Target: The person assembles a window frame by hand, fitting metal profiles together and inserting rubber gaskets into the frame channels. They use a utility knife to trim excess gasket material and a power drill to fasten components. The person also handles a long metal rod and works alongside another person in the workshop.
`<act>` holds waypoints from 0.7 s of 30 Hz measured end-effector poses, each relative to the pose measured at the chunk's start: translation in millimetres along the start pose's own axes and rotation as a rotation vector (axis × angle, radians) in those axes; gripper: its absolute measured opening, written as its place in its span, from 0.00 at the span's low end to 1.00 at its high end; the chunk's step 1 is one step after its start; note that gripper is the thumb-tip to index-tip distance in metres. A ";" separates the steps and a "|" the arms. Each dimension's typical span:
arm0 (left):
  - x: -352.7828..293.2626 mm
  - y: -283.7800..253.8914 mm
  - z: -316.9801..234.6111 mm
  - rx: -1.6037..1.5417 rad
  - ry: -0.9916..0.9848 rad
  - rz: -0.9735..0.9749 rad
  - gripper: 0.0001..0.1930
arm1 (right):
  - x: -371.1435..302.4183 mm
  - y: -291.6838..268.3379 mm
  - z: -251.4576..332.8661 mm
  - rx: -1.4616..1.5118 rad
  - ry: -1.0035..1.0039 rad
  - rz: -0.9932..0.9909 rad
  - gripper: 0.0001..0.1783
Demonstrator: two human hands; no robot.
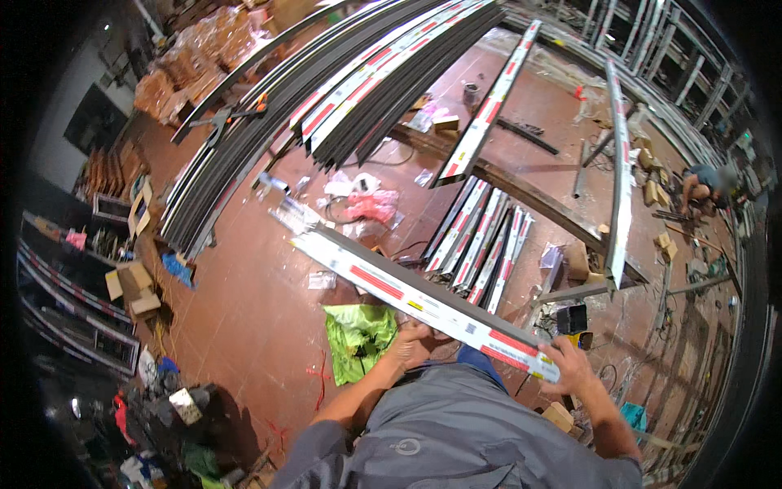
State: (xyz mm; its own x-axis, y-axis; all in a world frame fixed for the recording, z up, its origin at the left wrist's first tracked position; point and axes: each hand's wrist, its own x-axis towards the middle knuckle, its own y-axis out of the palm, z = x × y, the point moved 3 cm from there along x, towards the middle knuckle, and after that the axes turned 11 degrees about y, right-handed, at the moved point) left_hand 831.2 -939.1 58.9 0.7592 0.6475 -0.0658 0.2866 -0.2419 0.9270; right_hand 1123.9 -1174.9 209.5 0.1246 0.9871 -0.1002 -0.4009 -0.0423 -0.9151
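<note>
A long dark metal profile point(423, 303), its side covered in white and red protective film, lies slantwise in front of my body. My right hand point(570, 367) is closed around its near right end, with the fingers over the top edge. My left hand point(410, 345) is closed at the profile's lower edge, left of its middle; some of its fingers are hidden behind it. The far left end points toward crumpled clear wrap point(293, 216) over the floor. Just left of my left hand lies a bright green plastic bag point(358, 338).
Stacked long profiles point(326, 90) fill the far left. Shorter film-covered profiles point(476, 240) lie beyond mine. Two single profiles point(493, 106) point(621, 171) rest across a dark beam point(538, 196). Another person point(707, 186) crouches at the far right. Cardboard boxes point(134, 289) stand left.
</note>
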 end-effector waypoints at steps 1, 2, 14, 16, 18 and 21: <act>2.3 27.8 -20.6 0.008 0.084 -0.025 0.32 | 11.1 -11.4 5.3 0.016 -0.045 -0.050 0.51; 3.2 36.2 -38.7 0.099 0.125 -0.003 0.40 | 26.1 -16.6 9.6 0.051 -0.089 -0.085 0.52; 56.1 291.6 -170.2 0.720 1.051 0.382 0.50 | 184.1 -59.1 134.9 0.401 -0.648 -0.381 0.51; 61.2 319.4 -188.7 0.819 1.188 0.481 0.40 | 190.2 -80.6 151.9 0.314 -0.577 -0.460 0.51; 58.6 348.1 -189.9 0.817 1.263 0.442 0.36 | 187.4 -109.0 164.6 0.423 -0.552 -0.508 0.50; 68.2 345.9 -186.7 1.062 1.393 0.310 0.54 | 180.1 -141.0 152.8 0.704 -0.632 -0.579 0.45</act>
State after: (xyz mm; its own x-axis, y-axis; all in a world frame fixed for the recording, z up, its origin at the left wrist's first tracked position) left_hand 873.1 -843.7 444.1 0.0056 0.4296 0.9030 0.8891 -0.4154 0.1921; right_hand 1064.2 -967.6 380.2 0.0549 0.7386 0.6719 -0.8830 0.3501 -0.3127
